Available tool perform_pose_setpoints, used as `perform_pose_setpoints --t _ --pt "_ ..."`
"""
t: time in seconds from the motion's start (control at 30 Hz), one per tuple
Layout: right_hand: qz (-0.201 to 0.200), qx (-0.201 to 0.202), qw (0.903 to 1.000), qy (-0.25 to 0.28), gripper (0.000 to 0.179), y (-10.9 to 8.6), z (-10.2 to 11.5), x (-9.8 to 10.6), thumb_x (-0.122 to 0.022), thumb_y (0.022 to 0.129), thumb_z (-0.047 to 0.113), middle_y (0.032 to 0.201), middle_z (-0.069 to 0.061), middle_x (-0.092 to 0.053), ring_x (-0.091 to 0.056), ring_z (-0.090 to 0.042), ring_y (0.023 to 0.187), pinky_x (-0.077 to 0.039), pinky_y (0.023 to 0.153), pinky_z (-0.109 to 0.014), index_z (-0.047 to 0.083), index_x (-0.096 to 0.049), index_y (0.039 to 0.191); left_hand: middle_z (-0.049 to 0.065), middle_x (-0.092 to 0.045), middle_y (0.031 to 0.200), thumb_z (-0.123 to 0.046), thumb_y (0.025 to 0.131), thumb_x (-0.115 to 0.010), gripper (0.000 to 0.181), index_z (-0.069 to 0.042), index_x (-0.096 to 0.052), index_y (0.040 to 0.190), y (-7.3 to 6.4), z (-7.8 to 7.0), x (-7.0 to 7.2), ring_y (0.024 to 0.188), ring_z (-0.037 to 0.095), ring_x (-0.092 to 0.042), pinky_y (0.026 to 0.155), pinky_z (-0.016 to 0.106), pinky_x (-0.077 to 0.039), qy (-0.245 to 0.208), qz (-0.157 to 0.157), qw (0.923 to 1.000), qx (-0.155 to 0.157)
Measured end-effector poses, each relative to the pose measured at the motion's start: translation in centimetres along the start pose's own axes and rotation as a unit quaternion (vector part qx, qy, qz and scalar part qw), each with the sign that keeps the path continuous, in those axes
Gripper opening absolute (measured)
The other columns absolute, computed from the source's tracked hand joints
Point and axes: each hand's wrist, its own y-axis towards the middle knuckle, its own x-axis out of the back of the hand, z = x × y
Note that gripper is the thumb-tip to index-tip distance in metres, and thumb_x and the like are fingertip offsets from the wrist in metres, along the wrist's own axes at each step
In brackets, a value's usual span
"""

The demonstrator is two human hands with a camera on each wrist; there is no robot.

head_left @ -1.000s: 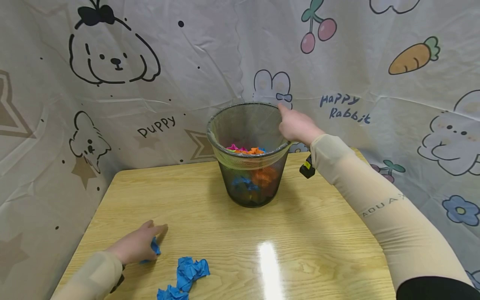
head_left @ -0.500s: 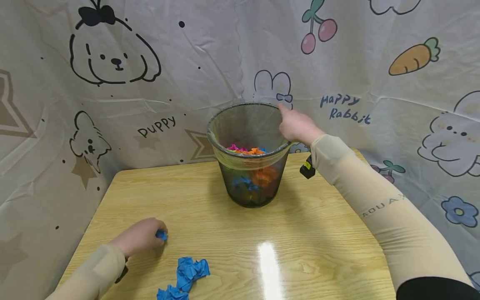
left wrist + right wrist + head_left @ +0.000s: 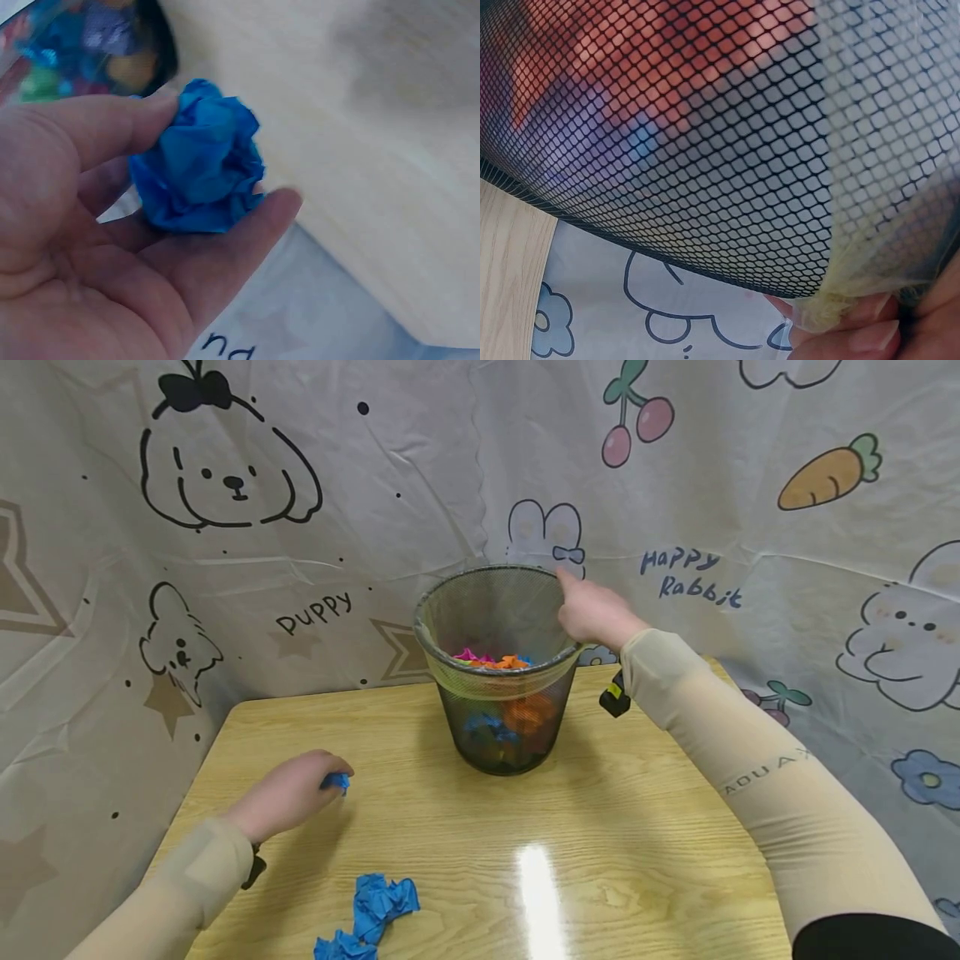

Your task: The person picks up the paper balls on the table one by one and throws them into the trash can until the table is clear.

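My left hand [image 3: 288, 789] holds a crumpled blue paper ball [image 3: 201, 161] between thumb and fingers, raised over the left part of the table. Toward the back stands a black mesh wastebasket [image 3: 498, 727], upright, with a yellowish bag folded over its rim. Pink, orange and blue crumpled papers [image 3: 502, 662] lie inside it. On the basket's right side my right hand [image 3: 600, 612] grips the rim. Up close in the right wrist view, fingers [image 3: 870, 336] curl beside a bunched bit of the bag [image 3: 821, 311]. Part of that hand lies outside the view.
Two blue crumpled papers [image 3: 381, 906] lie at the front of the wooden table [image 3: 637, 860], left of centre. Behind the table hangs a light cloth [image 3: 420, 460] printed with cartoon animals, close behind the basket.
My left hand has gathered the blue paper ball from the table and moved up and slightly right with it, toward the basket. The right hand and the basket have stayed still.
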Motion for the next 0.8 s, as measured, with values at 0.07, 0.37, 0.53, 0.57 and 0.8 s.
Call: perform_pose_setpoints --t 0.07,0.37,0.53,0.57,0.8 --pt "0.0 0.0 1.0 0.001 0.075 0.0 0.0 0.0 -0.032 0.101 0.005 0.165 -0.018 -0.028 -0.038 -0.014 0.053 -0.043 0.051 -0.032 0.015 0.005 0.166 0.013 -0.07 0.111 -0.006 0.097 -0.069 0.025 0.004 -0.071 0.12 0.3 -0.4 0.7 0.101 0.031 -0.068 0.086 0.049 -0.056 0.005 -0.026 0.9996 -0.004" --pt "0.001 0.002 1.0 0.0 0.075 0.3 -0.1 -0.1 -0.032 0.101 0.005 0.155 -0.02 -0.045 -0.035 -0.013 0.05 -0.04 0.049 -0.031 0.015 0.005 0.166 0.016 -0.065 0.126 -0.011 0.102 -0.064 0.032 0.001 -0.064 0.132 1.9 -2.3 4.4 0.106 0.03 -0.067 0.09 0.05 -0.054 0.005 -0.093 0.9956 -0.013" --pt "0.004 0.002 1.0 -0.002 0.075 0.3 0.0 -0.1 -0.031 0.101 0.005 0.151 -0.02 -0.05 -0.034 -0.013 0.051 -0.041 0.05 -0.031 0.014 0.004 0.166 0.015 -0.063 0.129 -0.013 0.104 -0.061 0.033 -0.002 -0.062 0.135 2.9 -3.7 6.5 0.111 0.031 -0.063 0.093 0.051 -0.052 -0.006 -0.127 0.9916 -0.024" --pt "0.004 0.002 1.0 -0.003 0.075 0.2 -0.1 -0.1 -0.031 0.1 0.004 0.153 -0.02 -0.047 -0.035 -0.013 0.051 -0.042 0.051 -0.032 0.013 0.004 0.166 0.015 -0.062 0.128 -0.013 0.104 -0.061 0.033 -0.002 -0.062 0.135 3.1 -4.0 6.9 0.111 0.031 -0.063 0.092 0.051 -0.052 -0.007 -0.137 0.9902 -0.027" --pt "0.004 0.004 1.0 -0.003 0.074 0.3 -0.1 0.1 -0.031 0.101 0.005 0.166 -0.018 -0.026 -0.04 -0.018 0.058 -0.044 0.056 -0.034 0.013 0.004 0.166 0.012 -0.063 0.125 -0.011 0.105 -0.06 0.023 -0.003 -0.066 0.126 4.7 -6.5 9.3 0.105 0.027 -0.063 0.087 0.048 -0.053 -0.004 -0.2 0.9779 -0.062"
